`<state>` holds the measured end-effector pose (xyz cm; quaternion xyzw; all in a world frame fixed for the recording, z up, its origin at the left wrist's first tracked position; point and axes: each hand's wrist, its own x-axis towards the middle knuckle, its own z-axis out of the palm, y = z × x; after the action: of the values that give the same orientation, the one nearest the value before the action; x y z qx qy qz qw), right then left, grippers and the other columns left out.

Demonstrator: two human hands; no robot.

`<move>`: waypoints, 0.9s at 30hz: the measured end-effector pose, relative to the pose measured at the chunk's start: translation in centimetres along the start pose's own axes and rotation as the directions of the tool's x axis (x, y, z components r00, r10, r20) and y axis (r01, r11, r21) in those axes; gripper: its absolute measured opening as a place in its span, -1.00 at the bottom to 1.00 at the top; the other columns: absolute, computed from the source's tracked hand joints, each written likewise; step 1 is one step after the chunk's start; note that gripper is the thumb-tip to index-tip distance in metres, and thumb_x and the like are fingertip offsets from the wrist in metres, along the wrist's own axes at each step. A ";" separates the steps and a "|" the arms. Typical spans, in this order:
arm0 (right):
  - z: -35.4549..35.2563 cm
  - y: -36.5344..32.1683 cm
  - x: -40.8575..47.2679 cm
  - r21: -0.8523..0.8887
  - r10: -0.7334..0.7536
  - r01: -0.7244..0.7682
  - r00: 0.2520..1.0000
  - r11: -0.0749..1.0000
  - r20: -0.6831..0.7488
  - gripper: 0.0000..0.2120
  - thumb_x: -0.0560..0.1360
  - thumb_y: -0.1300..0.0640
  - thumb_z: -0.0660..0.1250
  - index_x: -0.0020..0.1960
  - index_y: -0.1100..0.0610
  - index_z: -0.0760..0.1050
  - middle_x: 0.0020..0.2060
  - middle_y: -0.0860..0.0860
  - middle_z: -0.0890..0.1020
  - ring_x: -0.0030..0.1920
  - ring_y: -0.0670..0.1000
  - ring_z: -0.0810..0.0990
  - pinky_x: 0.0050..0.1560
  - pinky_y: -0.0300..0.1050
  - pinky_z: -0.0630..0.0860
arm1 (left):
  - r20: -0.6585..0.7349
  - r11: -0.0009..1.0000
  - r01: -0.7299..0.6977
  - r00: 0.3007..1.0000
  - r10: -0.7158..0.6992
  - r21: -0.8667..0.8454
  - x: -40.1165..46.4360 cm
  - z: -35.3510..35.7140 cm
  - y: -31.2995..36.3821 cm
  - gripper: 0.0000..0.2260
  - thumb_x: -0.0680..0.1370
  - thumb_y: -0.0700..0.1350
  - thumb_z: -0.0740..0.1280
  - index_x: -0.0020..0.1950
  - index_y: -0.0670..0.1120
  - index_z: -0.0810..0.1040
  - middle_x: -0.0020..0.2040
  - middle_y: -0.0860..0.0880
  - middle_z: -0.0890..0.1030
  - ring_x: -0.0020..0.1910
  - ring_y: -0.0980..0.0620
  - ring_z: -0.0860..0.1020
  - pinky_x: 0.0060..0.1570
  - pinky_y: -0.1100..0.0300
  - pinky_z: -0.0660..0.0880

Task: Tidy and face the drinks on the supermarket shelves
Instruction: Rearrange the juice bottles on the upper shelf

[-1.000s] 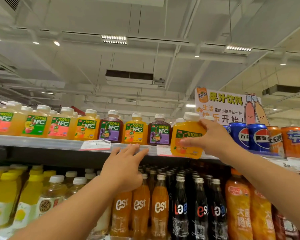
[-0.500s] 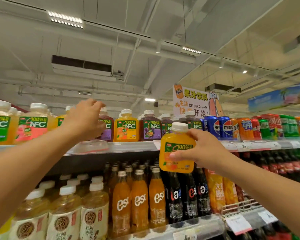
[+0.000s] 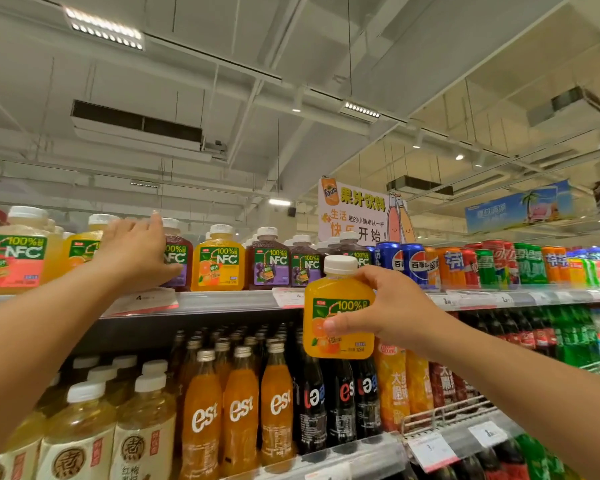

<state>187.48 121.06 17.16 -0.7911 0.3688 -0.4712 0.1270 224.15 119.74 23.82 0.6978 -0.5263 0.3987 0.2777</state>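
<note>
My right hand grips an orange NFC juice bottle with a white cap. It holds the bottle upright, in front of and slightly below the edge of the top shelf, label towards me. My left hand reaches up to a purple NFC juice bottle standing on that shelf. The thumb lies across the bottle's lower label and the fingers run up its left side. An orange NFC bottle and more purple NFC bottles stand to the right of it.
Pink and yellow NFC bottles fill the shelf's left end; Pepsi cans and other cans follow on the right. A Fanta sign stands behind. Est bottles and tea bottles are below.
My left hand rose from the shelf edge to the purple bottle. My right hand pulled the orange bottle off the shelf and lowered it. The view shifted right.
</note>
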 end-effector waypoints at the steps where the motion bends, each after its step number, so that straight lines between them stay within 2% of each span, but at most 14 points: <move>1: -0.1 0.1 -0.2 -0.002 0.004 -0.004 1.000 1.000 0.004 -0.20 0.03 -0.21 0.65 0.20 -0.08 0.48 -0.01 -0.12 0.66 -0.04 -0.10 0.66 -0.07 -0.08 0.65 | 0.002 1.000 0.006 1.000 -0.006 -0.008 -0.1 0.0 0.1 -0.14 0.40 0.23 0.43 0.47 -0.21 0.14 0.29 -0.21 0.49 0.27 -0.21 0.40 0.32 -0.09 0.26; 3: 0.0 0.3 -0.5 -0.021 0.008 -0.008 1.000 1.000 0.019 -0.18 0.02 -0.24 0.64 0.22 -0.08 0.47 0.00 -0.12 0.66 -0.03 -0.09 0.66 -0.08 -0.08 0.65 | 0.013 0.995 0.035 0.999 -0.034 -0.095 -0.2 -0.3 0.1 -0.14 0.34 0.16 0.52 0.43 -0.23 0.21 0.25 -0.25 0.46 0.22 -0.23 0.38 0.25 -0.10 0.33; 5: 0.1 0.4 -0.7 -0.032 0.013 -0.013 1.000 0.999 0.016 -0.15 -0.01 -0.27 0.63 0.22 -0.08 0.46 0.00 -0.13 0.65 -0.02 -0.09 0.65 -0.09 -0.11 0.64 | 0.015 0.966 0.056 0.998 -0.054 -0.254 -0.6 -0.7 0.1 -0.16 0.32 0.06 0.57 0.43 -0.21 0.24 0.25 -0.26 0.39 0.21 -0.25 0.33 0.19 -0.12 0.36; 7: 0.2 0.4 -0.9 -0.029 0.022 -0.022 1.000 0.999 0.004 -0.13 -0.02 -0.27 0.62 0.22 -0.07 0.47 -0.01 -0.13 0.65 -0.02 -0.10 0.65 -0.05 -0.09 0.65 | 0.000 0.898 0.060 0.998 -0.066 -0.436 -1.1 -0.8 0.3 -0.17 0.31 -0.06 0.59 0.45 -0.17 0.24 0.27 -0.23 0.32 0.23 -0.21 0.33 0.20 -0.12 0.43; 9: 0.5 0.2 -1.2 -0.029 0.036 -0.036 0.999 0.999 -0.005 -0.19 0.02 -0.24 0.64 0.20 -0.08 0.47 -0.03 -0.13 0.66 -0.05 -0.12 0.66 -0.12 -0.14 0.65 | -0.008 0.822 0.058 0.997 -0.076 -0.566 -1.7 -0.7 0.6 -0.19 0.31 -0.14 0.59 0.46 -0.13 0.24 0.29 -0.19 0.29 0.22 -0.16 0.38 0.20 -0.07 0.45; 12: 1.1 0.0 -1.9 -0.026 0.056 -0.056 0.998 0.998 -0.002 -0.24 0.06 -0.20 0.66 0.18 -0.08 0.47 -0.07 -0.12 0.67 -0.12 -0.12 0.67 -0.33 -0.30 0.54 | -0.027 0.800 0.032 0.998 -0.059 -0.600 -2.2 -0.4 0.7 -0.29 0.35 -0.15 0.56 0.41 -0.11 0.28 0.26 -0.20 0.38 0.13 -0.13 0.44 0.10 -0.01 0.46; 15: 1.6 -0.3 -2.7 -0.021 0.075 -0.075 0.997 0.997 -0.001 -0.22 0.06 -0.17 0.67 0.20 -0.08 0.46 -0.04 -0.13 0.66 -0.07 -0.12 0.66 -0.19 -0.19 0.63 | -0.053 0.775 0.004 0.997 -0.048 -0.632 -2.6 -0.7 0.7 -0.35 0.33 -0.18 0.58 0.34 -0.12 0.37 0.16 -0.16 0.52 0.07 -0.12 0.50 0.01 -0.02 0.51; 17: 1.6 -0.5 -3.3 -0.011 0.061 -0.061 0.998 0.998 0.002 -0.23 0.06 -0.16 0.67 0.21 -0.12 0.46 -0.04 -0.16 0.66 -0.06 -0.15 0.66 -0.11 -0.16 0.65 | -0.111 0.774 -0.066 0.994 -0.005 -0.630 -3.1 -1.4 0.8 -0.37 0.30 -0.19 0.59 0.30 -0.14 0.42 0.13 -0.15 0.51 0.08 -0.14 0.49 0.00 0.01 0.47; 21: 1.1 -0.6 -4.5 0.046 0.024 -0.025 1.000 0.999 0.017 -0.25 -0.01 -0.23 0.65 0.11 -0.22 0.45 -0.08 -0.22 0.67 -0.10 -0.23 0.66 -0.10 -0.16 0.65 | -0.246 0.722 -0.171 0.969 0.002 -0.670 -5.4 -3.5 0.8 -0.39 0.29 -0.16 0.60 0.27 -0.10 0.45 0.06 -0.08 0.50 0.00 -0.02 0.45 -0.05 0.09 0.41; 24: 0.5 -0.1 -5.0 0.088 0.008 -0.010 1.000 0.996 0.030 -0.23 -0.02 -0.26 0.64 0.13 -0.22 0.46 -0.06 -0.20 0.67 -0.09 -0.20 0.66 -0.08 -0.11 0.66 | -0.236 0.629 -0.179 0.972 -0.007 -0.756 -8.3 -5.3 0.9 -0.36 0.29 -0.09 0.59 0.27 0.10 0.37 0.03 0.07 0.49 -0.04 0.06 0.50 -0.08 0.14 0.46; 27: 0.3 0.8 -5.3 0.084 -0.039 0.036 0.998 0.996 0.043 -0.28 -0.01 -0.28 0.63 0.09 -0.24 0.46 -0.08 -0.23 0.66 -0.12 -0.26 0.64 -0.10 -0.17 0.65 | -0.199 0.564 -0.163 0.980 -0.003 -0.809 -11.1 -7.1 1.1 -0.43 0.22 0.07 0.54 0.09 0.38 0.34 -0.02 0.24 0.53 -0.08 0.21 0.54 -0.21 0.20 0.53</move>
<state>185.86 124.15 13.13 -0.8024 0.3311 -0.4704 0.1591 219.77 130.81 18.10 0.4255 -0.6553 0.1811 0.5973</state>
